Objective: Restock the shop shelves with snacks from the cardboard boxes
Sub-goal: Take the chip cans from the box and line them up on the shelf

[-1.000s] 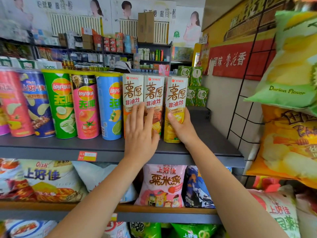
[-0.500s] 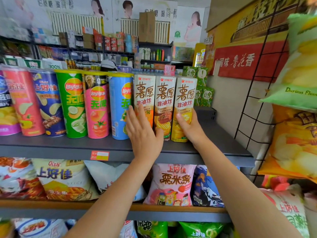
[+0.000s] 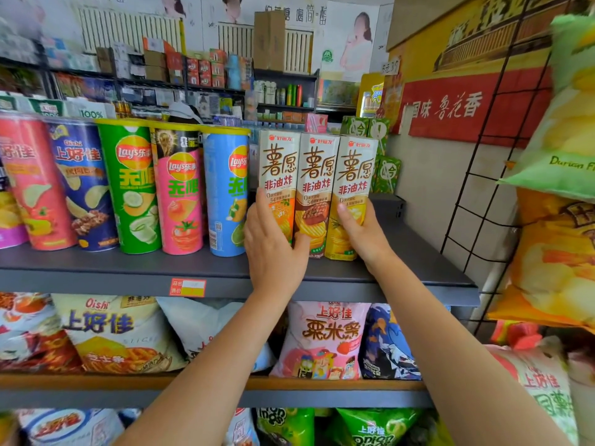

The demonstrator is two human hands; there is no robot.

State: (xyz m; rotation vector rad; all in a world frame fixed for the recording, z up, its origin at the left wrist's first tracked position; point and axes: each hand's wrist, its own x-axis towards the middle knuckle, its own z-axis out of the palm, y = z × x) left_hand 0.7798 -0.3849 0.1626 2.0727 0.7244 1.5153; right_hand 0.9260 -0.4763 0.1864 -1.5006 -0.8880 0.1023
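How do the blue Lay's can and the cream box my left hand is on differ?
The blue can is a round tube with a yellow lid; the left cream box is flat-sided, with no lid. The left hand touches the box, not the can. Both stand upright on the grey shelf.

Grey top shelf (image 3: 428, 268), five crisp tubes (image 3: 180, 191) upright at left, three tall snack boxes (image 3: 317, 175) side by side right, snack bags (image 3: 325, 339) on wooden lower shelf (image 3: 386, 385)

- Three tall cream snack boxes (image 3: 317, 191) stand upright, touching side by side, on the grey shelf (image 3: 128, 268), between the left hand (image 3: 273, 249) and the right hand (image 3: 363, 233).
- Orange, brown and yellow lower halves.
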